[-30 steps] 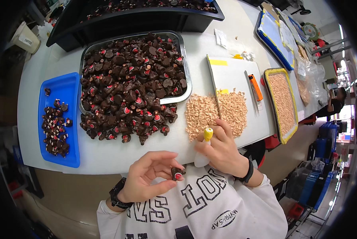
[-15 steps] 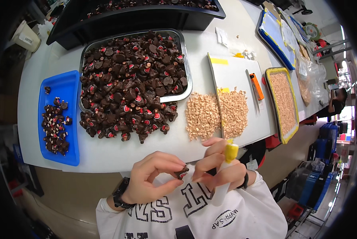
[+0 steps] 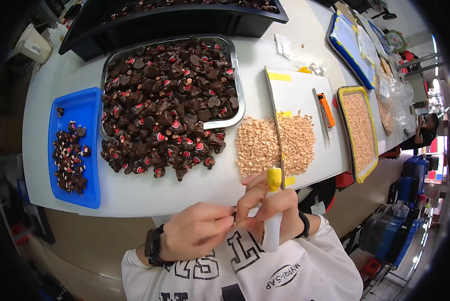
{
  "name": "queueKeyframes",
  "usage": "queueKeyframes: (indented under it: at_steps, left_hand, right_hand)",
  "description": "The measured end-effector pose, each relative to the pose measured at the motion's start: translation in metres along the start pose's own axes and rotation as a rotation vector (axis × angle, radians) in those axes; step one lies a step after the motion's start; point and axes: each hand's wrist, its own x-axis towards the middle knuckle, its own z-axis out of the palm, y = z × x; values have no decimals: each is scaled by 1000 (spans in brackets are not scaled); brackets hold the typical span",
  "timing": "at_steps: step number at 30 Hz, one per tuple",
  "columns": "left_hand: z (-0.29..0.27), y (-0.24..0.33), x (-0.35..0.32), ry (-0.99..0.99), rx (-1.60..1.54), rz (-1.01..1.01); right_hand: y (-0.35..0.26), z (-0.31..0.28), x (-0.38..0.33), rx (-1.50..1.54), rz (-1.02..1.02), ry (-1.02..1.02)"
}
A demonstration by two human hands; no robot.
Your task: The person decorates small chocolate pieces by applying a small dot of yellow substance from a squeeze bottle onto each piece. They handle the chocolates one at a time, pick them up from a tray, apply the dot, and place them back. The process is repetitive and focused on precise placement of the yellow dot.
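My left hand (image 3: 197, 231) is closed in a pinch on a small dark brown moulded piece (image 3: 234, 213), mostly hidden behind the fingertips. My right hand (image 3: 257, 200) wraps its fingers round a white squeeze bottle (image 3: 271, 233) with a yellow-covered top, held upright. Its thumb and forefinger meet the brown piece, and whatever they pinch there is too small to make out. Beyond the right hand lies a pile of small tan pieces (image 3: 257, 143), split by the edge of a white board (image 3: 297, 90). A heap of dark brown pieces with red-and-white discs (image 3: 170, 100) fills a metal tray (image 3: 238, 95) and spills over its front.
At left, a blue tray (image 3: 92, 150) holds several brown pieces with tan bits. A black bin (image 3: 185, 25) stands behind the metal tray. Tweezers (image 3: 321, 115) and an orange-handled cutter (image 3: 326, 110) lie on the board. A yellow-edged tray (image 3: 341, 105) of tan pieces sits farther right.
My two hands have come together at the brown piece; the right hand and bottle moved left. The left hand turned, so its fingers now cover most of the piece.
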Motion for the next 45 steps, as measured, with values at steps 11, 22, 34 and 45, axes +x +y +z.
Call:
queueKeyframes:
  at_steps: [11,22,34,45]
  left_hand:
    - [1,-2,-3,-26,125,149]
    - [3,2,0,29,73,43]
    - [4,1,1,42,45,36]
    - [2,0,3,29,78,66]
  right_hand:
    - [-1,3,-1,53,-52,17]
    - [-4,-5,-2,-123,-57,-84]
    - [3,-2,-7,32,5,-65]
    - [0,-3,-7,-47,-4,-105]
